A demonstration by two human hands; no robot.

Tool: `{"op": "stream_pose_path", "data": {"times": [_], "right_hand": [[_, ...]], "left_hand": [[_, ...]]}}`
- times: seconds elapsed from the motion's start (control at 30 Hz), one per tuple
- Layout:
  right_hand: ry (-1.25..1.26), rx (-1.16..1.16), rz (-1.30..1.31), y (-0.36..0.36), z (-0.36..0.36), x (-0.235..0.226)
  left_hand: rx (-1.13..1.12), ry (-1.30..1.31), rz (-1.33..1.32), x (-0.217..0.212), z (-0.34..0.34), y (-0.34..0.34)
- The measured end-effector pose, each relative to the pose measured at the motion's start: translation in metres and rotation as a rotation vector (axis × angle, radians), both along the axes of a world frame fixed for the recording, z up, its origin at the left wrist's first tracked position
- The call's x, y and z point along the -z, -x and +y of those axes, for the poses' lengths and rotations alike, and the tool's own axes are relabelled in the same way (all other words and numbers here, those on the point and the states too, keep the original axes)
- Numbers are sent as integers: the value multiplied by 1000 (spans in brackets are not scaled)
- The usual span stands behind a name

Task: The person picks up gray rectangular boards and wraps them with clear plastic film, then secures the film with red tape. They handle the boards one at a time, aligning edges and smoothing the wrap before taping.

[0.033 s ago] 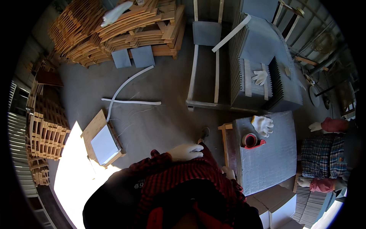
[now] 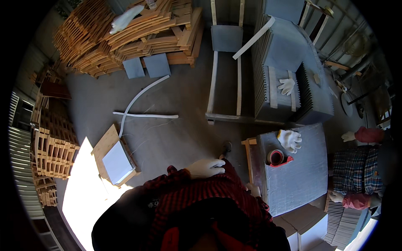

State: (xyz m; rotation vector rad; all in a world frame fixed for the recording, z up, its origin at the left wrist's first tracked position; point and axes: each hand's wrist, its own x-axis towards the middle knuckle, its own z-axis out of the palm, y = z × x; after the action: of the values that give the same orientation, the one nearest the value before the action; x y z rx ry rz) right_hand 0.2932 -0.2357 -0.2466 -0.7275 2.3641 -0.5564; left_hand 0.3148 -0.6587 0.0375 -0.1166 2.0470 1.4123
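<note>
My left hand [image 2: 206, 168], in a white glove, lies over my thigh with its fingers stretched out and nothing in it. My right hand [image 2: 253, 190], also gloved, is low beside the near-left edge of a film-wrapped grey stack [image 2: 299, 175]. My sleeve and the stack's side partly cover it, so its fingers cannot be made out. On top of that stack lie a loose white glove [image 2: 289, 141] and a red tape dispenser [image 2: 279, 159] with a roll of tape.
Grey slabs [image 2: 287, 50] stand upright beyond the stack, another glove [image 2: 286, 86] on them. Wooden pallets [image 2: 155, 33] are piled at the back and left. White strips [image 2: 146, 114] and a board with a white sheet [image 2: 117, 161] lie on the floor. A co-worker [image 2: 358, 167] is at right.
The surroundings sit slightly lower in the picture, as if the view tilted a little. My hands and the things on the stack keep their places.
</note>
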Motion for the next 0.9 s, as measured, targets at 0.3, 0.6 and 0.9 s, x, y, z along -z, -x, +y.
{"op": "stream_pose_path", "data": {"times": [0.3, 0.6, 0.9], "right_hand": [[-98, 12, -268, 183, -123, 1], [154, 649, -446, 263, -309, -135], [164, 992, -467, 160, -297, -48]], "left_hand": [[-293, -87, 127, -21, -81, 125], [-15, -51, -6, 3, -187, 200], [183, -52, 5, 36, -296, 316]]}}
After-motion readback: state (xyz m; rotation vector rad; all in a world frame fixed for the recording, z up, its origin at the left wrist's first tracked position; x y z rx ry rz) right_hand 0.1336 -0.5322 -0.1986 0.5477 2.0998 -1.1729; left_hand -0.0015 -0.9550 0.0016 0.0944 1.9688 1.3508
